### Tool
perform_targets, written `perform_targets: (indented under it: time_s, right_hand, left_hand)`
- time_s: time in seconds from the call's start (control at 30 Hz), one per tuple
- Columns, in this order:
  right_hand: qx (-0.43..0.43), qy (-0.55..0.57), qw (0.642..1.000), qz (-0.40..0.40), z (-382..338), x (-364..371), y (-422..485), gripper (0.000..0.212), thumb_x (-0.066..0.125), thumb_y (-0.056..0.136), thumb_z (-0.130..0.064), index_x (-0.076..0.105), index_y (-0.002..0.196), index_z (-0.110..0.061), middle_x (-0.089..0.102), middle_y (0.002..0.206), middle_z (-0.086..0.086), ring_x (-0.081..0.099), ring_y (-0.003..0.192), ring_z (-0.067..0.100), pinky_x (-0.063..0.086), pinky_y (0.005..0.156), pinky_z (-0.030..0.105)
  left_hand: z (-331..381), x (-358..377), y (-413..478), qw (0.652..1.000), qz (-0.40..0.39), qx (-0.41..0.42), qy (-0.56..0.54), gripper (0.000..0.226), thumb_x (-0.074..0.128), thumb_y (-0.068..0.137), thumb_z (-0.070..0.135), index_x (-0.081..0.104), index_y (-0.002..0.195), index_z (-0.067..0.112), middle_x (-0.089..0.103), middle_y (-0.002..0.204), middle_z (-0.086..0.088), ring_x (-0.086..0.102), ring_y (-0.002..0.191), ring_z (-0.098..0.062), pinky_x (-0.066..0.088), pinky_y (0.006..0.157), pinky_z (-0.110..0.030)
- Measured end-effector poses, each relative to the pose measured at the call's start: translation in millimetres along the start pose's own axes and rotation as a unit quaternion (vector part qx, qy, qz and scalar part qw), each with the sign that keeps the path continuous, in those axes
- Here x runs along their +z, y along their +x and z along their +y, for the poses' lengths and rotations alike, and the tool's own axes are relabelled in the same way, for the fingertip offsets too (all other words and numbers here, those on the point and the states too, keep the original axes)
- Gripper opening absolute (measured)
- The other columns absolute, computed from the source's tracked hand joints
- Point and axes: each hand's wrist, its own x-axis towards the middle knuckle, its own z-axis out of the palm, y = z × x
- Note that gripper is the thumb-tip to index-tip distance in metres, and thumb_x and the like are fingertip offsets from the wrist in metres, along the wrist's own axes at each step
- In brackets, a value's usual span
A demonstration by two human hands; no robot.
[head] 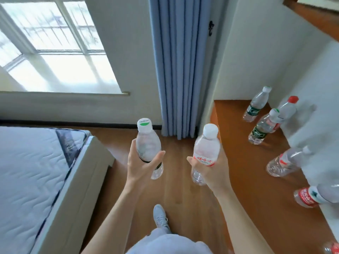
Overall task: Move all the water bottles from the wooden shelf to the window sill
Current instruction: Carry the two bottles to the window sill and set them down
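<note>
Wooden floor (176, 180) fills the lower centre, with the window sill (64, 93) at upper left and the wooden shelf (256, 171) at right. Both forearms reach forward, each hand wrapped around an upright bottle, cap up: left hand (142, 166) holding the green-capped bottle (148, 145), right hand (212, 171) holding the red-labelled bottle (206, 151).

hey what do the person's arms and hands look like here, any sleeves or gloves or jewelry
Both forearms are bare up to the picture's lower edge: no sleeves show. The left hand and the right hand wear no gloves, and no rings, watch or bracelet can be seen on the fingers or wrists. Both arms look slim. Anything worn higher up is out of view.
</note>
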Motion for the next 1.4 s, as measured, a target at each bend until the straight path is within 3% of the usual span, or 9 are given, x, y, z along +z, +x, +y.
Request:
perform_targets:
  time_s: [0.13, 0.27, 0.37, 0.47, 0.63, 0.87, 1.03, 1.27, 1.4]
  right_hand:
    - [0.0, -0.026, 0.997, -0.067, -2, 53, 3, 0.081, 0.086, 0.061, -0.058, 0.047, 0.126, -0.029, 0.061, 0.116, -0.008, 0.062, 0.111, 0.01, 0.059, 0.091, 0.032]
    - [0.004, -0.033, 0.994, -0.106, -10, 100, 9, 0.076, 0.091, 0.065, -0.038, 0.045, 0.125, -0.029, 0.059, 0.116, -0.005, 0.06, 0.109, 0.011, 0.057, 0.093, 0.033]
    - [0.004, -0.016, 0.992, -0.125, -13, 130, 18, 0.082, 0.085, 0.055, -0.055, 0.049, 0.124, -0.031, 0.061, 0.115, -0.006, 0.061, 0.11, 0.012, 0.057, 0.092, 0.034]
    - [0.011, -0.016, 0.989, -0.145, -12, 161, 33, 0.078, 0.085, 0.054, -0.054, 0.05, 0.121, -0.036, 0.063, 0.112, -0.01, 0.063, 0.108, 0.011, 0.059, 0.09, 0.036]
    - [0.009, -0.026, 0.985, -0.171, -15, 224, 77, 0.066, 0.093, 0.064, -0.03, 0.052, 0.115, -0.037, 0.063, 0.109, -0.009, 0.063, 0.107, 0.012, 0.06, 0.088, 0.037]
    - [-0.012, -0.043, 0.979, -0.2, -32, 330, 155, 0.065, 0.092, 0.066, -0.031, 0.047, 0.11, -0.047, 0.057, 0.103, -0.033, 0.06, 0.107, -0.002, 0.058, 0.089, 0.026]
    - [-0.015, -0.041, 0.977, -0.206, -40, 389, 195, 0.065, 0.092, 0.066, -0.033, 0.047, 0.11, -0.046, 0.059, 0.105, -0.027, 0.061, 0.109, 0.002, 0.057, 0.088, 0.025]
    - [-0.04, -0.068, 0.97, -0.23, -45, 459, 245, 0.068, 0.09, 0.068, -0.03, 0.043, 0.117, -0.037, 0.055, 0.109, -0.022, 0.056, 0.106, -0.011, 0.051, 0.08, 0.006]
    - [-0.043, -0.084, 0.966, -0.242, -42, 498, 284, 0.071, 0.091, 0.066, -0.036, 0.043, 0.118, -0.037, 0.055, 0.103, -0.032, 0.058, 0.104, -0.007, 0.053, 0.08, 0.014]
  left_hand:
    - [-13, -45, -9, 0.997, 0.07, -0.003, 0.025, 0.058, 0.085, 0.072, 0.025, 0.047, 0.106, 0.052, 0.061, 0.104, 0.011, 0.062, 0.1, -0.011, 0.056, 0.079, -0.025]
    - [-26, -81, -9, 0.993, 0.113, -0.023, 0.025, 0.056, 0.082, 0.067, 0.035, 0.047, 0.109, 0.051, 0.061, 0.106, 0.008, 0.063, 0.101, -0.014, 0.057, 0.081, -0.029]
    - [-38, -99, 2, 0.989, 0.142, -0.03, 0.025, 0.058, 0.082, 0.067, 0.038, 0.047, 0.113, 0.045, 0.062, 0.109, 0.001, 0.063, 0.102, -0.017, 0.058, 0.081, -0.027]
    - [-53, -117, 23, 0.985, 0.168, -0.045, 0.024, 0.061, 0.086, 0.07, 0.03, 0.046, 0.112, 0.049, 0.061, 0.111, 0.005, 0.062, 0.104, -0.011, 0.053, 0.077, -0.015]
    - [-78, -150, 82, 0.98, 0.188, -0.064, 0.016, 0.061, 0.085, 0.07, 0.027, 0.045, 0.112, 0.048, 0.061, 0.11, 0.007, 0.062, 0.104, -0.008, 0.052, 0.077, -0.013]
    - [-108, -200, 191, 0.98, 0.19, -0.064, -0.004, 0.059, 0.085, 0.071, 0.024, 0.046, 0.111, 0.045, 0.059, 0.106, 0.015, 0.059, 0.102, 0.003, 0.049, 0.077, -0.009]
    - [-128, -231, 248, 0.982, 0.179, -0.058, 0.023, 0.064, 0.084, 0.071, 0.033, 0.04, 0.115, 0.051, 0.055, 0.11, 0.02, 0.056, 0.107, 0.004, 0.048, 0.079, -0.008]
    - [-150, -262, 310, 0.974, 0.213, -0.069, 0.045, 0.066, 0.081, 0.068, 0.043, 0.037, 0.115, 0.058, 0.051, 0.108, 0.034, 0.051, 0.11, 0.011, 0.045, 0.078, -0.003]
    - [-167, -277, 350, 0.967, 0.238, -0.075, 0.059, 0.065, 0.085, 0.069, 0.035, 0.04, 0.113, 0.053, 0.054, 0.105, 0.029, 0.054, 0.105, 0.009, 0.046, 0.079, -0.004]
